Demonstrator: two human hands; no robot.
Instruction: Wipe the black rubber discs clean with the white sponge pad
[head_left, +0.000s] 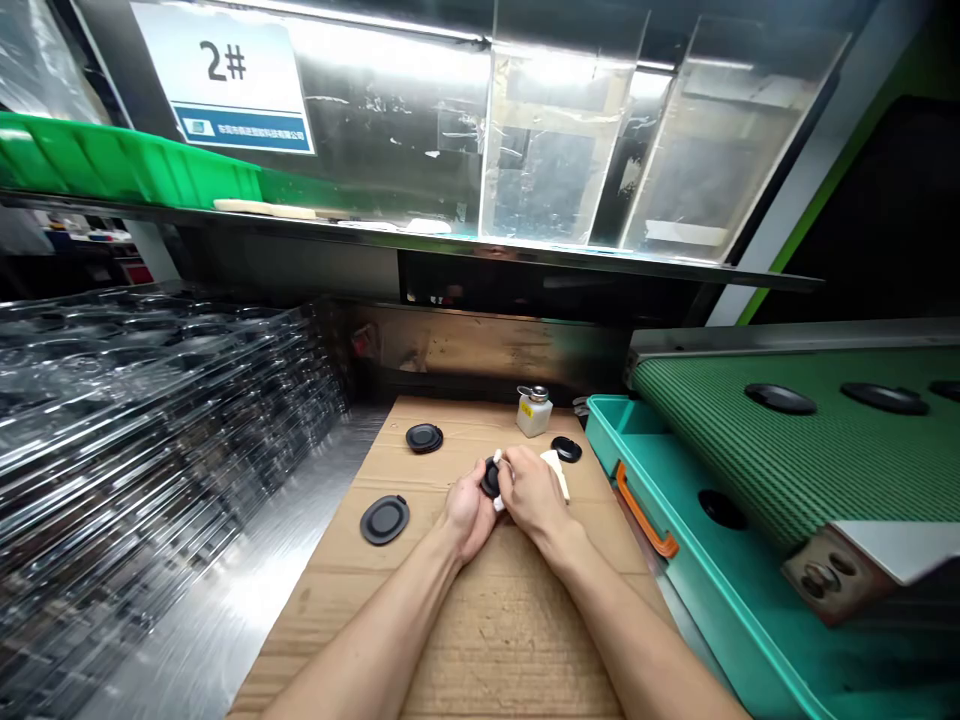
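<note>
My left hand (466, 512) is closed around the edge of a small round black plastic cap (490, 478), held above the cardboard. My right hand (531, 490) is pinched against the cap's face with a white cloth (499, 503); only small white bits show beside the fingers, and most of it is hidden. Behind the right hand lies a pale folded pad (556, 474), partly covered. On the cardboard (525, 640) to the left rest a larger black cap (385, 520) and a small stack of black caps (424, 438). Another black cap (566, 449) lies at the right.
A white pump bottle (534, 411) stands at the cardboard's back. Stacked clear plastic trays (150, 440) fill the left. At right, a teal bin (720, 620) with an orange handle (643, 515) sits partly under a green conveyor belt (825, 450) carrying black caps. A metal shelf (450, 240) crosses overhead.
</note>
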